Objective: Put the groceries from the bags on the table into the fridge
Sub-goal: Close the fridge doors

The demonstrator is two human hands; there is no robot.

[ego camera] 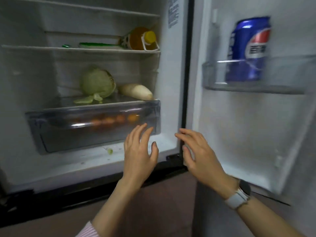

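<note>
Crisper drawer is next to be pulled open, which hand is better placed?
Left, probably. The left hand hangs right in front of the drawer, fingertips near its right front edge. The right hand sits further right, by the door hinge gap, off the drawer. Both hands are empty.

Drawer [92,124] contents blurred, orange shapes unidentifiable; can [248,48] motion-smeared; fridge door [256,125] cut off right.

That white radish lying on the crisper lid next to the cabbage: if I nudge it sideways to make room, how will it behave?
The white radish looks round and tapered, so it would probably roll, likely curving rather than going straight. It lies near the front edge of the crisper lid, so it might drop off. It looks solid, probably stiff and fairly heavy. The cabbage beside it should block rolling that way.
</note>
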